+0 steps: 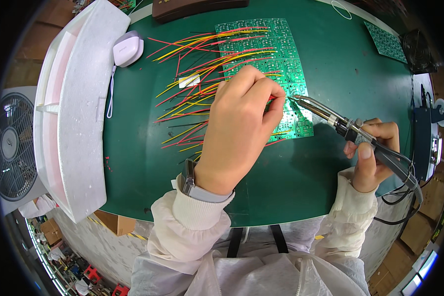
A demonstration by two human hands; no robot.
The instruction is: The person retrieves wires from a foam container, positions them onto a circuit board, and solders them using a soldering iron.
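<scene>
From where I stand, the panel of green circuit boards (296, 71) lies on the green tabletop (350, 74) ahead of the person, beyond both wrists. The left hand (246, 121) reaches over the panel's lower left part and hides a good piece of it; its thumb and forefinger are pinched together on a red wire (271, 97), though the fingers cover most of that wire. The right hand (375, 150) is off the panel, to its lower right, closed around a soldering iron (340, 123) with a slim metal tube clamped along its barrel. The iron slants up and leftward, so its tip is over the panel's right half, just beside the left fingertips; whether it touches the board I can't tell. The two hands are apart, with that tip between them.

Red, yellow and black wires (202, 59) fan out leftward from the panel, some passing over a small white block (189, 81). Farther left sit a lavender case (128, 49) and a long white foam tray (86, 113). A second green board (385, 42) lies at the far right, beside a small black fan (419, 52).
</scene>
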